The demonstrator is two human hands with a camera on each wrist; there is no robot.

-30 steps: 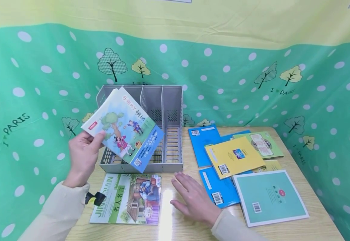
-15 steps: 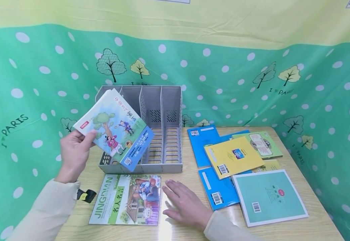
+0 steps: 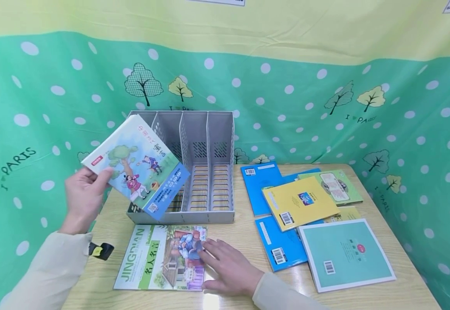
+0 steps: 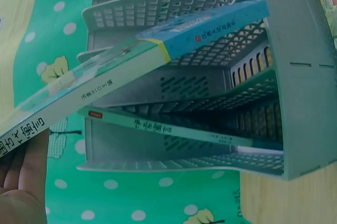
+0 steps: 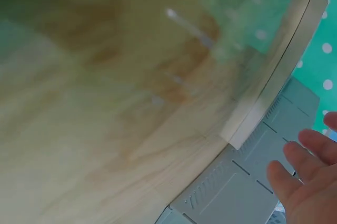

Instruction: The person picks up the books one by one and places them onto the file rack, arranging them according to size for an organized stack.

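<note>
While the left hand (image 3: 83, 198) pinches a picture book (image 3: 135, 168) by one corner, thumb on the cover, the right hand (image 3: 230, 269) lies with fingers extended at the right edge of a booklet (image 3: 151, 260); whether it presses cannot be told. The picture book is held tilted, in front of the left part of a grey four-compartment organizer (image 3: 209, 217). A slim book (image 4: 189, 132), spine outward, stands aslant in the organizer's end compartment, as seen from the left wrist. The booklet lies flat on the bench (image 3: 364, 299), just before the organizer. To the right, a yellow book (image 3: 301, 202) overlaps blue books (image 3: 256, 189) and a green book (image 3: 350, 193); nearer the person lies a teal book (image 3: 346, 254). A dotted backdrop (image 3: 287, 107) hangs behind.
</note>
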